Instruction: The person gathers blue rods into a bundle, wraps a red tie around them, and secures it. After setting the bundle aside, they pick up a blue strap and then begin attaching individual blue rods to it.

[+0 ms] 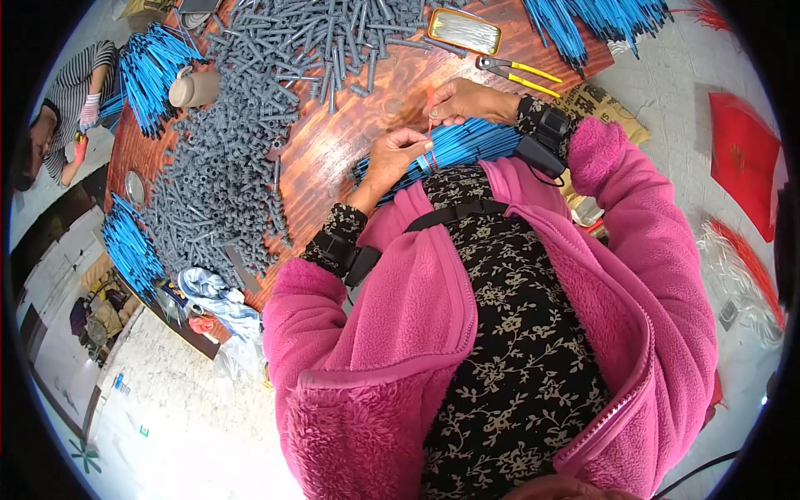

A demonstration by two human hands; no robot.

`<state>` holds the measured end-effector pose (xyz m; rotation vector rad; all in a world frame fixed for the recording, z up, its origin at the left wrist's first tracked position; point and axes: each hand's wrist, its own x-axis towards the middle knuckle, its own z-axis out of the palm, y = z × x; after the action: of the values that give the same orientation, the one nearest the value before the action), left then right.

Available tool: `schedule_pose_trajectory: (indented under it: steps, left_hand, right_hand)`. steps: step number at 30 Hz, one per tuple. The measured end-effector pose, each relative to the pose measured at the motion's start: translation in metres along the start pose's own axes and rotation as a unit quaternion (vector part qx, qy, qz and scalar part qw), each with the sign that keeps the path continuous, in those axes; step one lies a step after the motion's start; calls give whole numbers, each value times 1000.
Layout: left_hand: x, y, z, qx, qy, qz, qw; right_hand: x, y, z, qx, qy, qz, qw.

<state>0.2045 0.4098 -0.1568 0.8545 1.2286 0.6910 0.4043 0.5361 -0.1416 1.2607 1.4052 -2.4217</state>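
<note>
In the head view, a bundle of slim blue rods (487,137) lies at the near edge of the wooden table (329,154), close against the wearer's body, with red ties wrapped around its middle. Just beyond the bundle, the right hand (460,102) pinches the upper part of a thin red strip (430,117) between thumb and fingertips. The left hand (398,158) rests over the bundle's left part, its thumb and forefinger brought near each other at the strip's lower end; I cannot tell whether they grip it. Farther beyond the bundle are yellow-handled pliers (518,75) and a tin of thin, pale pieces (464,32). Left of the bundle spreads a big heap of grey plastic plugs (212,187), with a beige cup (193,87) at its outer side. Well left of the bundle, a co-worker in striped sleeves (79,117) wears gloves.
</note>
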Motion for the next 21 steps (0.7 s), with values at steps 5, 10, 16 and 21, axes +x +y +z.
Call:
schedule_pose_trajectory:
  steps: [5, 10, 16, 21]
  left_hand:
    - [1, -2, -1, 4, 4, -5, 1000]
    - [2, -2, 0, 0, 9, -7, 1000]
    - [1, -2, 0, 7, 9, -17, 1000]
    - [2, -6, -2, -8, 4, -17, 1000]
  right_hand:
    - [-3, 3, 6, -17, 15, -29, 999]
    - [2, 3, 8, -77, 0, -6, 997]
    - [-2, -3, 12, -83, -9, 11, 996]
    - [-9, -7, 11, -74, 10, 19, 997]
